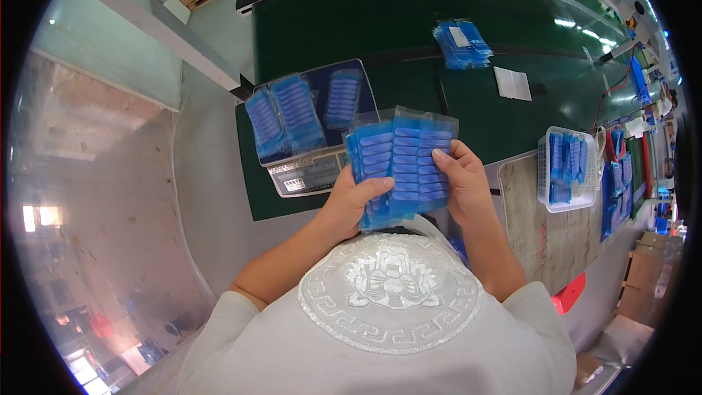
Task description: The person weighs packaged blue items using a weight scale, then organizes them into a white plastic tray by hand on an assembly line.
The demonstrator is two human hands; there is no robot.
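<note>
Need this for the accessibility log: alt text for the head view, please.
Seen from above, a person's left hand and right hand hold a fanned stack of clear packets of blue pieces at chest height. Ahead, more packets lie on a small weighing scale at the edge of a dark green conveyor belt; a white basket of packets sits at right.

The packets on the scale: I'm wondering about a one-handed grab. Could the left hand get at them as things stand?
Probably not at once: the left hand is full, gripping a stack of blue packets with the right hand. The path to the packets on the scale looks unobstructed.
</note>
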